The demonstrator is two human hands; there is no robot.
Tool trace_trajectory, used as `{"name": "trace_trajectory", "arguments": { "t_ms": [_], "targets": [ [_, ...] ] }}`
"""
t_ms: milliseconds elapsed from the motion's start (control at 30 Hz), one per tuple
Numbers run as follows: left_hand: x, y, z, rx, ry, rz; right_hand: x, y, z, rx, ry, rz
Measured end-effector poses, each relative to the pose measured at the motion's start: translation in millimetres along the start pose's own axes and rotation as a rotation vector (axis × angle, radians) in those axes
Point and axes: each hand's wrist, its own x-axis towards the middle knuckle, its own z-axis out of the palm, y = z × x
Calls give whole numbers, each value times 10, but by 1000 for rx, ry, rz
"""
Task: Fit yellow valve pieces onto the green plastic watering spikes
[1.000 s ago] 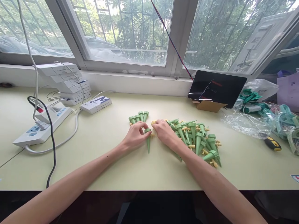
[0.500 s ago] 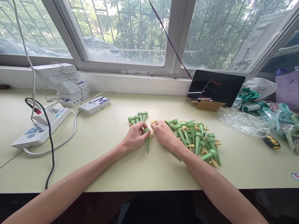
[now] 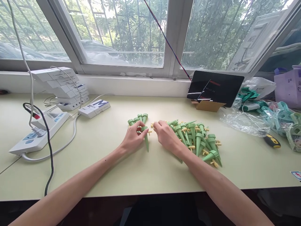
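Note:
My left hand (image 3: 133,135) pinches a green spike (image 3: 147,142) with a ridged cap; its tip points down toward me and a yellow valve sticks out to its right. Just behind that hand lie several green spikes (image 3: 140,117), caps facing the window. To the right, my right hand (image 3: 162,131) has its fingertips together at a small yellow piece (image 3: 152,125); how much of it is gripped is partly hidden. A heap of green spikes with yellow valves (image 3: 198,138) lies beside my right wrist, partly covered by the forearm.
A power strip (image 3: 39,133) with cables and stacked white boxes (image 3: 62,84) stand left, near a single white box (image 3: 94,108). At the back right a tablet (image 3: 215,89) leans on cardboard. Plastic bags, clips (image 3: 281,117) and a yellow-black tool (image 3: 272,141) lie right.
The spike in my left hand has shifted slightly left and up, and its yellow valve shows more clearly. My right hand has barely moved. The camera view has shifted a little.

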Motion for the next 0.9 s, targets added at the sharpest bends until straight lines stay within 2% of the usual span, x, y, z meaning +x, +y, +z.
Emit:
{"name": "trace_trajectory", "arguments": {
  "t_ms": [233, 900],
  "targets": [
    [-2, -19, 0, -131, 24, 23, 0, 15, -7, 213, 134, 12],
    [10, -1, -3, -226, 35, 11, -6, 46, 61, 265, 183, 1]
  ]
}}
